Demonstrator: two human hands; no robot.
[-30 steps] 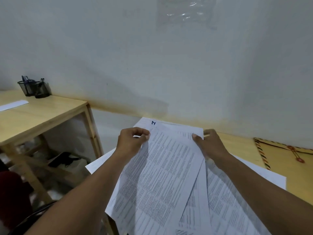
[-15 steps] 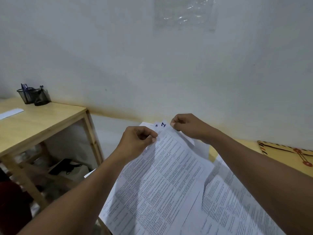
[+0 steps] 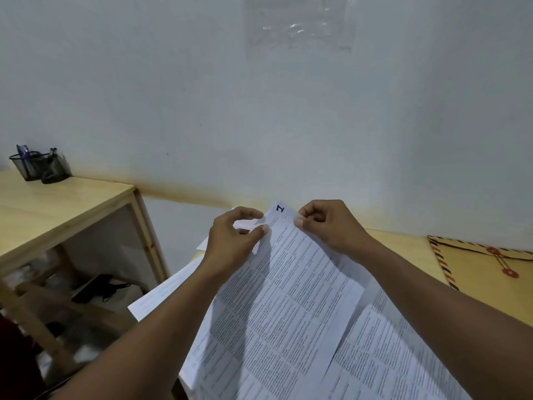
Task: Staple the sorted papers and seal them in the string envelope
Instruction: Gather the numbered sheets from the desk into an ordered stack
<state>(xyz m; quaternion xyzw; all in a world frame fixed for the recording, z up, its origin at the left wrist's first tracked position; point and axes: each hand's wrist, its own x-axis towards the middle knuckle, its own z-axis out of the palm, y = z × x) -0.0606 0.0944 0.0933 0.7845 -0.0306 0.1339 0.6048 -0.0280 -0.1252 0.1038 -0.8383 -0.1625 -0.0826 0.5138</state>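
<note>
Papers (image 3: 291, 287): top sheet marked "1" in blue, pinched by both hands.

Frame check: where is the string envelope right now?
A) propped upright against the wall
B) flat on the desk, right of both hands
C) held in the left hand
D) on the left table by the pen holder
B: the string envelope lies flat on the desk, untouched, while the left hand and right hand pinch the printed sheet.

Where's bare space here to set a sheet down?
Bare desk lies between the papers and the envelope. The side table is free in front of the pen cup. Nearer you, overlapping papers crowd it.
</note>
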